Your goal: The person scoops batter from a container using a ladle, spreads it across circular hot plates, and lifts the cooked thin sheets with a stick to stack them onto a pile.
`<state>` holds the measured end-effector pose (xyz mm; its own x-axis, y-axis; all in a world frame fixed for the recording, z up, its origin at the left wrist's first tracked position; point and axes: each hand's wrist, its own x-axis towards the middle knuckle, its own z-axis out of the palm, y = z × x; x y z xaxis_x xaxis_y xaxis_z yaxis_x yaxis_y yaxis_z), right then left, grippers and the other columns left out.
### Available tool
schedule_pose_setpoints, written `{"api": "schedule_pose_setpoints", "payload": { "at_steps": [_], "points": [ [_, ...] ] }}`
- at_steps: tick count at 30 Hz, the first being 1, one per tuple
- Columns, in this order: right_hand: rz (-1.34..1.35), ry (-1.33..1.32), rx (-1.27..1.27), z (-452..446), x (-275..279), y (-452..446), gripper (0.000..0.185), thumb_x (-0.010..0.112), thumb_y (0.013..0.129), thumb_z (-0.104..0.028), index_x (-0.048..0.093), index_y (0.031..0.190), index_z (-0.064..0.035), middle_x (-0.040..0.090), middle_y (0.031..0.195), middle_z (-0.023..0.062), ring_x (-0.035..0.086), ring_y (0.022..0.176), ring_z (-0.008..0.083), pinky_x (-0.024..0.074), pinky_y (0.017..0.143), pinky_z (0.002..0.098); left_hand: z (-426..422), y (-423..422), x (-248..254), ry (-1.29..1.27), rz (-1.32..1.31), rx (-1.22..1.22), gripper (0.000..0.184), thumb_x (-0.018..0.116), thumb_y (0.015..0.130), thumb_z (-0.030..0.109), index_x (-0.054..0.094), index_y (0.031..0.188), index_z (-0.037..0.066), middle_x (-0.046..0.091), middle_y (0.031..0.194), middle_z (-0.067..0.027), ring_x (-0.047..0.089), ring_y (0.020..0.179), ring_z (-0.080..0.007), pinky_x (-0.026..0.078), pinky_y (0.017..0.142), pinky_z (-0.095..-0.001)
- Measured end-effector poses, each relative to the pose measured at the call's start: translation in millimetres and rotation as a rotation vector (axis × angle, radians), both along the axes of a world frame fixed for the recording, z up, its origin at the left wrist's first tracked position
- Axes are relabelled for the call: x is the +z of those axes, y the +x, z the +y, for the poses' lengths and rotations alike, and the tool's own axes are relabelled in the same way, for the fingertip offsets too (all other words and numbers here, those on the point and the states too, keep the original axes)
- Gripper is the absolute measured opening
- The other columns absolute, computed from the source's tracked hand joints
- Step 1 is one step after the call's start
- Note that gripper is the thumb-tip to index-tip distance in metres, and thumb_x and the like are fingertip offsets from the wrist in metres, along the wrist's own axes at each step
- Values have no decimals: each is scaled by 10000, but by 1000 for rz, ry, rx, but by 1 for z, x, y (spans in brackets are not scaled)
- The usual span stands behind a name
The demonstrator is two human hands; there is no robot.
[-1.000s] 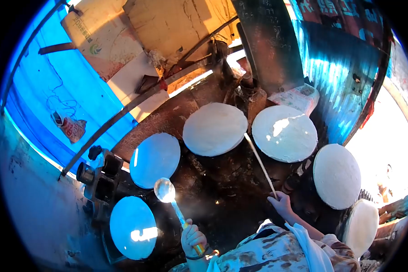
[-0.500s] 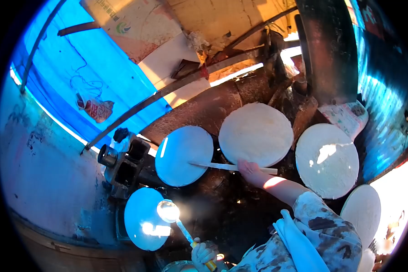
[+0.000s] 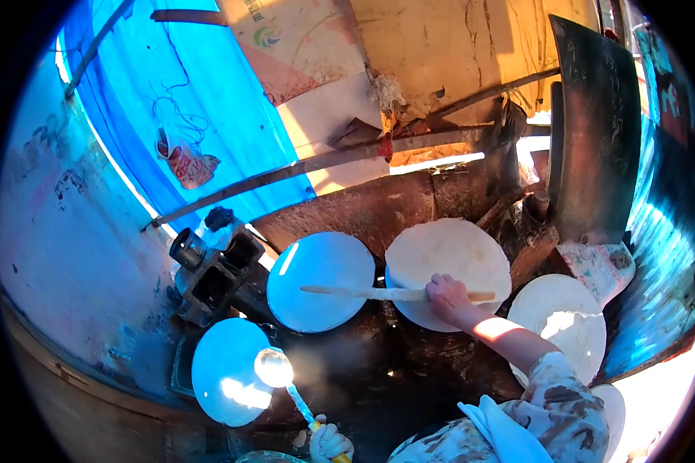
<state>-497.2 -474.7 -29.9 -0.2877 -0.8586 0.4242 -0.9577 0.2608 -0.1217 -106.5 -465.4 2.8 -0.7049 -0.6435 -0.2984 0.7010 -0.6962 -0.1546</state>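
Note:
My right hand [image 3: 449,299] is closed around a long flat wooden spatula [image 3: 363,292], gripping it near its right end. That hand is over the lower part of the large pale round disc [image 3: 448,258] in the middle. Leftward, the spatula's thin tip reaches over a blue-lit round disc [image 3: 320,270]; whether it touches the surface I cannot tell. At the bottom, my left hand [image 3: 330,444], pale and perhaps gloved, holds a ladle [image 3: 274,368] by its yellow handle. The shiny ladle bowl is at the right edge of the lower left disc [image 3: 228,378].
More pale discs stand at the right, one with a cracked, sunlit surface [image 3: 560,320]. A dark metal fitting with square openings [image 3: 222,270] is at the left. Behind the discs runs a rusty brown drum or pipe [image 3: 355,204]. A dark panel [image 3: 594,131] rises at the back right.
My view has shifted, showing more of the back wall. My right hand has moved with the spatula from the middle disc's lower edge to over its surface. The ladle remains in my left hand.

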Motion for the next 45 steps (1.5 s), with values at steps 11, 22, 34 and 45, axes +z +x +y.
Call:
{"api": "schedule_pose_setpoints", "payload": {
  "at_steps": [11,22,34,45],
  "points": [
    [199,-107,119,13,15,-8,25,542,701,-88,525,693,-73,503,750,69,540,722,241,467,538,345,-27,17,-12,-58,100,-132,224,356,948,125,460,1119,26,390,570,-3,418,409,-27,384,400,-151],
    [-47,66,-18,-13,-64,53,351,695,687,-342,520,813,-65,531,787,101,591,692,308,476,557,414,-44,56,-21,-52,123,-115,224,344,955,125,455,1128,36,383,571,-11,410,411,-33,384,404,-169],
    [-199,317,-234,-97,-80,45,262,585,766,-196,528,937,-5,567,900,191,614,774,370,516,667,431,-34,69,-39,55,72,-25,238,362,952,179,471,1080,11,282,563,15,299,399,-57,290,329,-184],
    [-83,370,-20,-91,-20,33,144,565,753,-138,644,827,-42,601,855,156,630,774,303,522,654,378,-14,27,-12,63,34,30,253,351,955,167,461,1116,6,307,578,1,306,400,-66,307,331,-178]
  ]
}}
